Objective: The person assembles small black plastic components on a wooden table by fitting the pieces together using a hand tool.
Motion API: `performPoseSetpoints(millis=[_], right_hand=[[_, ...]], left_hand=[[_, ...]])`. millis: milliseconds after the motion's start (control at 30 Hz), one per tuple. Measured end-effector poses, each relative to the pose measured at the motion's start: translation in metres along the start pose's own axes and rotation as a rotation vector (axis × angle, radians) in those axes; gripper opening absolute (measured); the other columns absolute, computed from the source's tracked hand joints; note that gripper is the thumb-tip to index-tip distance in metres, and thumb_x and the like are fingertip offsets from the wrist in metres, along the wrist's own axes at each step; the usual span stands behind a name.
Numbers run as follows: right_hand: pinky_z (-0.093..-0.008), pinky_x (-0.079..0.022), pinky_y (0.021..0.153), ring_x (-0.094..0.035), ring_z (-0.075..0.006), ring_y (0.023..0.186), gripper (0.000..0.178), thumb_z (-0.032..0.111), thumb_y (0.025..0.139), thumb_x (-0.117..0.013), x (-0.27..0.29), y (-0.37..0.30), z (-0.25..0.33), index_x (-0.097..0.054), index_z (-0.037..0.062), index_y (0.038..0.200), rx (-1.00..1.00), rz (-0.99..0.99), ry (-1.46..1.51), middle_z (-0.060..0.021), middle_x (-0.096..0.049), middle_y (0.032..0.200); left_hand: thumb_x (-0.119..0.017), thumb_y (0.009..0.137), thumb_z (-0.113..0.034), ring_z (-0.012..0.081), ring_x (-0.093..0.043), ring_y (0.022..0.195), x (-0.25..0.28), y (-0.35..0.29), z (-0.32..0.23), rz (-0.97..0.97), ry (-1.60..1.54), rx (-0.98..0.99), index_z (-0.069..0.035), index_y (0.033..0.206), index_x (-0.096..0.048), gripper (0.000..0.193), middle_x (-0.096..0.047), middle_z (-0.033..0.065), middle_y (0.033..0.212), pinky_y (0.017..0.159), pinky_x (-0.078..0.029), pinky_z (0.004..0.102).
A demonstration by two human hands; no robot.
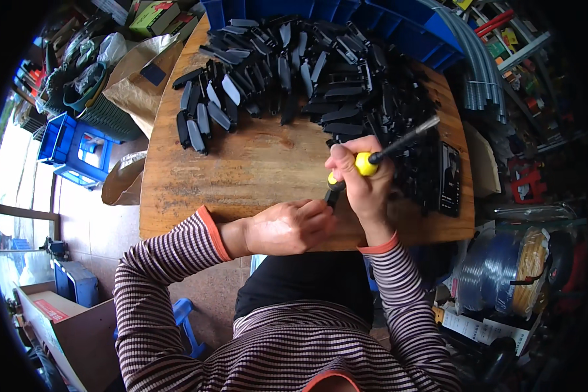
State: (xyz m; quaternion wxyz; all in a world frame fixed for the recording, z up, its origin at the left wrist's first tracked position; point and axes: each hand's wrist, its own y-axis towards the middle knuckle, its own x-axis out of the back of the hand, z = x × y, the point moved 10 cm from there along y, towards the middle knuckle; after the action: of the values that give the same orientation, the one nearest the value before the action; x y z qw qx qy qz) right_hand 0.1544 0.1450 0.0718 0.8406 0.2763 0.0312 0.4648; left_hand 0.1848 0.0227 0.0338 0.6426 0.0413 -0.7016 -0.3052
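My right hand is closed around the yellow and black handle of a screwdriver. Its long shaft points up and to the right, ending in a thicker metal tip over the black parts. Just left of it, my left hand has its fingers pinched on a small black part, close to the handle's lower end. Most of that part is hidden by the fingers. Beyond both hands a large pile of black parts with flat, elongated blades covers the far and right side of the wooden table.
Blue bins line the table's far edge. A flat dark phone-like rectangle lies at the right edge. Left of the table are a brown paper bag and a blue crate. Coiled clear tubing is at lower right.
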Motion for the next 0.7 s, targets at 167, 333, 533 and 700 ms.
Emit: performPoseSetpoints(millis=[167, 333, 533, 700], right_hand=[[-0.0231, -0.046, 0.06, -0.058, -0.0098, 0.064, 0.008, 0.011, 0.084, -0.07, 0.052, 0.002, 0.002, -0.066, 0.004, 0.087, -0.12, -0.179, 0.091, -0.0035, -0.065, 0.076], [-0.0328, -0.051, 0.063, -0.065, -0.0237, 0.072, 0.012, 0.008, 0.081, -0.072, 0.064, -0.015, -0.014, -0.067, 0.0022, 0.09, -0.162, 0.096, -0.632, -0.0101, -0.067, 0.083], [-0.039, -0.051, 0.072, -0.064, -0.0373, 0.084, 0.023, 0.009, 0.076, -0.073, 0.058, -0.03, -0.046, -0.066, -0.0016, 0.095, -0.26, 0.207, -0.775, -0.0172, -0.065, 0.09], [-0.0383, -0.051, 0.069, -0.065, -0.0344, 0.081, 0.021, 0.008, 0.076, -0.074, 0.052, -0.026, -0.04, -0.064, -0.0017, 0.093, -0.195, 0.245, -0.793, -0.0171, -0.065, 0.088]], left_hand=[[-0.063, 0.077, -0.015, 0.0259, -0.06, 0.109, 0.003, 0.006, 0.001, 0.024, 0.021, -0.034, -0.001, 0.114, -0.062, 0.04, -0.061, 0.0128, 0.111, 0.086, -0.054, 0.0337], [-0.064, 0.078, -0.016, 0.0264, -0.06, 0.108, -0.004, 0.016, 0.016, 0.044, -0.061, -0.085, -0.004, 0.117, -0.058, 0.041, -0.058, 0.0126, 0.115, 0.088, -0.052, 0.0386], [-0.059, 0.079, -0.01, 0.0262, -0.062, 0.093, 0.0, 0.001, 0.106, -0.045, -0.111, 0.397, -0.004, 0.105, -0.054, 0.027, -0.057, 0.0132, 0.097, 0.076, -0.053, 0.0373], [-0.06, 0.082, -0.006, 0.0285, -0.062, 0.072, 0.003, -0.02, 0.184, -0.056, 0.263, 0.769, -0.005, 0.106, -0.053, 0.025, -0.055, 0.0143, 0.09, 0.061, -0.053, 0.04]])
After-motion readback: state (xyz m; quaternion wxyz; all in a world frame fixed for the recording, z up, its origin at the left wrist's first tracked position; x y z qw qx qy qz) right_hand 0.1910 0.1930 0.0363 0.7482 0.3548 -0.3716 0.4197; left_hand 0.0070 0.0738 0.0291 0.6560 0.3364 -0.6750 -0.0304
